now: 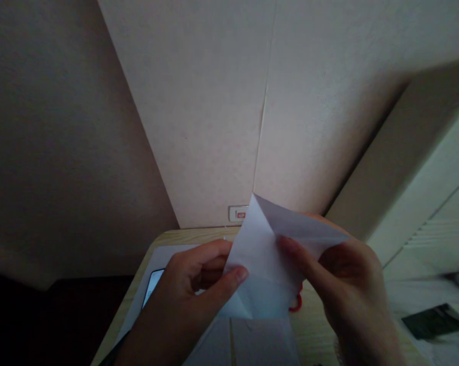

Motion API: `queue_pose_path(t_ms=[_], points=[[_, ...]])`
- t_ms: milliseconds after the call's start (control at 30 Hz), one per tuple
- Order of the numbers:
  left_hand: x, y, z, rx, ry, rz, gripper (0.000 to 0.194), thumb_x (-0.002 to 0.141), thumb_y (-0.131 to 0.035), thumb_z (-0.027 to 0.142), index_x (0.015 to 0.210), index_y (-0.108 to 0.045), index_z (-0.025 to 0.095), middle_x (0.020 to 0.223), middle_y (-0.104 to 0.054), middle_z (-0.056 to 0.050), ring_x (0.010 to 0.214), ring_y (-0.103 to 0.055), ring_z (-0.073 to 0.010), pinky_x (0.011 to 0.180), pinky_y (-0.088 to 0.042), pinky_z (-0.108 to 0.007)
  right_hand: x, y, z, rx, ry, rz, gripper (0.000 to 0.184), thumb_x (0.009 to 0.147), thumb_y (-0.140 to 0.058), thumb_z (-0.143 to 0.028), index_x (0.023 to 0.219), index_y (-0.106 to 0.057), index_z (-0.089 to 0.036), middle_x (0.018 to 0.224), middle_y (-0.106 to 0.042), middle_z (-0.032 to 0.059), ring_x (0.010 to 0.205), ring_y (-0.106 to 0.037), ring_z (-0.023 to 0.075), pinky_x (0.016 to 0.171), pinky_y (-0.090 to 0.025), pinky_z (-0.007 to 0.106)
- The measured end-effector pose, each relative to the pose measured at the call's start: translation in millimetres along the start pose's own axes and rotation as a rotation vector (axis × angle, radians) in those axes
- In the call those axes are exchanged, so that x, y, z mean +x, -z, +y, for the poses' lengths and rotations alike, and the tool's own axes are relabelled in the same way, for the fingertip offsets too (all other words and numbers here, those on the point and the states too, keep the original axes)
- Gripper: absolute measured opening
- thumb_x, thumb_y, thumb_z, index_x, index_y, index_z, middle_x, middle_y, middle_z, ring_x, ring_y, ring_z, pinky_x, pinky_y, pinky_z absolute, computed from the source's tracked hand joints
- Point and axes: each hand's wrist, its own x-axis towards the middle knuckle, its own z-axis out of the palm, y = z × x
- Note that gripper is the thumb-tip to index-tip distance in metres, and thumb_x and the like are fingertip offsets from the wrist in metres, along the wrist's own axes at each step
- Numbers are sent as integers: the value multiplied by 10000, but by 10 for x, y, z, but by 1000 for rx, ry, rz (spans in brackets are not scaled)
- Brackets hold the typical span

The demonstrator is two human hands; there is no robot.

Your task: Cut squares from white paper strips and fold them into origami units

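Observation:
A folded white sheet of paper (265, 254) is held up above a light wooden table (183, 236), one pointed corner sticking upward. My left hand (191, 284) pinches its left edge between thumb and curled fingers. My right hand (344, 284) grips the right side, the index finger lying across the front of the sheet. Both hands are closed on the paper.
More white sheets (252, 340) lie flat on the table under the hands. A phone (152, 284) rests at the table's left side and a red object (296, 302) peeks out behind the paper. A wall switch (237, 213) sits behind. A dark object (430, 320) lies on the bed at right.

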Motion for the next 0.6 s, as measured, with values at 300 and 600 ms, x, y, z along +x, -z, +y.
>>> queue_pose_path(t_ms=[300, 600], points=[[-8, -30, -25, -181, 26, 34, 69, 694, -864, 193, 715, -848, 257, 614, -792, 11, 530, -694, -104, 540, -520, -126, 18, 187, -4, -118, 292, -216, 518, 921, -651, -49, 1129, -772, -508, 1175, -799, -130, 1101, -749, 177, 984, -585, 298], [-21, -14, -12, -211, 72, 42, 169, 692, -852, 198, 852, -859, 252, 643, -812, -14, 527, -717, -120, 522, -516, -138, 73, 308, 67, -419, 536, -382, 672, 835, -542, 60, 1331, -700, -365, 1430, -667, -53, 1233, -690, 196, 1056, -548, 303]])
